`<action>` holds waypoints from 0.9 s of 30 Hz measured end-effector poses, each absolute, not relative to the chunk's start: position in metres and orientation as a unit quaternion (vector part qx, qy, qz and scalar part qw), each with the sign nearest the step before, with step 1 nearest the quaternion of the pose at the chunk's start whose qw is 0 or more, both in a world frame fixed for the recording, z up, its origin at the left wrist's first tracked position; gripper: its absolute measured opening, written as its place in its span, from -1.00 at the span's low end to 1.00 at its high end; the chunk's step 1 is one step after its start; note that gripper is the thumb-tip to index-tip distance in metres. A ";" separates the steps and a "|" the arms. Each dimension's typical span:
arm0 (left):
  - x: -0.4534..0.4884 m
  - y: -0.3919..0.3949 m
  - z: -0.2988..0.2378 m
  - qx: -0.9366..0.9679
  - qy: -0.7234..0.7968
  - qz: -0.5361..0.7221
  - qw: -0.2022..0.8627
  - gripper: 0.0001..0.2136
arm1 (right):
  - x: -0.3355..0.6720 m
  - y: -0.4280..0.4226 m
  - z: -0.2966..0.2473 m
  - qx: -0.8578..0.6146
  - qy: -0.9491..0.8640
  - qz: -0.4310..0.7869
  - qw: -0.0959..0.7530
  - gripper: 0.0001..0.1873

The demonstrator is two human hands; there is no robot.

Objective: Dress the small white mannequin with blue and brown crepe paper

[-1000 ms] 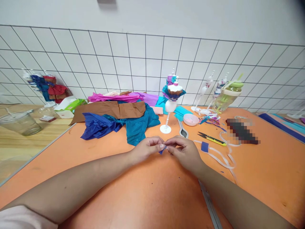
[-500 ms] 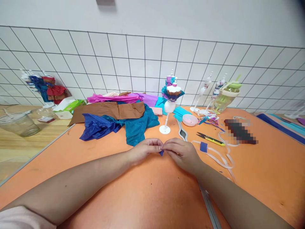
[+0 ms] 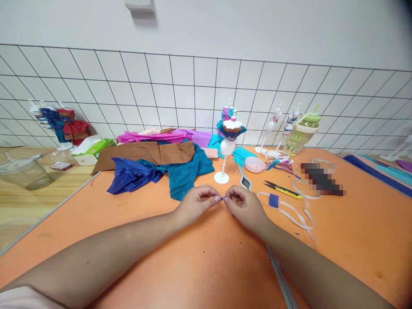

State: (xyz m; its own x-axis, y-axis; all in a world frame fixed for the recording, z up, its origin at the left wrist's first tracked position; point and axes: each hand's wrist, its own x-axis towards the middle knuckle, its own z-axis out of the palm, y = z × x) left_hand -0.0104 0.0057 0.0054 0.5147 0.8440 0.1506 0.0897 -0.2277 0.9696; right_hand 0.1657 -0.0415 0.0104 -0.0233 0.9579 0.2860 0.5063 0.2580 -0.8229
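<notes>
Between my fingertips is a small piece of dark blue crepe paper (image 3: 222,198), mostly hidden by the fingers. My left hand (image 3: 201,201) pinches it from the left with thumb and forefinger. From the other side my right hand (image 3: 245,207) grips it the same way, the two thumbs almost touching. Just behind the hands stands a small white mannequin (image 3: 228,146) on a round base, with a brown and blue paper ruffle round its chest. A blue paper square (image 3: 274,201) lies to the right of my right hand, near yellow-handled thread snips (image 3: 283,189).
Crumpled blue paper (image 3: 133,175), teal paper (image 3: 185,180) and a brown sheet (image 3: 144,153) pile up at the back left. A small white bowl (image 3: 255,165), a white ribbon (image 3: 298,219), a green bottle (image 3: 302,135) and a blurred-out dark object (image 3: 322,179) are on the right.
My fingers have shifted on the blue paper, which now shows only as a thin bit between the fingertips. A blue point that hung below the fingers is gone. The view has tilted up slightly.
</notes>
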 end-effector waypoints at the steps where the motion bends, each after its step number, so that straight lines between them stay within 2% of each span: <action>1: -0.011 0.006 0.005 0.694 0.333 0.357 0.529 -0.73 | 0.166 -0.042 0.010 -0.548 -0.654 0.297 0.428 -0.89; 6: -0.015 0.010 0.001 0.637 0.279 0.315 0.646 -0.76 | 0.179 -0.041 0.014 -0.460 -0.592 0.556 0.358 -0.77; 8: -0.016 0.012 0.000 0.623 0.270 0.303 0.669 -0.78 | 0.186 -0.039 0.016 -0.429 -0.591 0.604 0.319 -0.73; 9: -0.016 0.012 -0.001 0.619 0.274 0.302 0.671 -0.79 | 0.189 -0.038 0.017 -0.444 -0.600 0.585 0.317 -0.73; 12: -0.016 0.014 -0.004 0.606 0.300 0.306 0.670 -0.82 | 0.192 -0.037 0.020 -0.524 -0.667 0.378 0.371 -0.76; 15: -0.015 0.014 -0.006 0.588 0.310 0.312 0.679 -0.83 | 0.189 -0.039 0.021 -0.499 -0.747 0.201 0.391 -0.75; 20: -0.014 0.011 -0.007 0.551 0.309 0.306 0.713 -0.83 | 0.184 -0.048 0.018 -0.444 -0.832 0.011 0.332 -0.79; 27: -0.011 0.004 0.001 0.503 0.297 0.304 0.753 -0.88 | 0.183 -0.053 0.023 -0.386 -0.858 -0.247 0.234 -0.76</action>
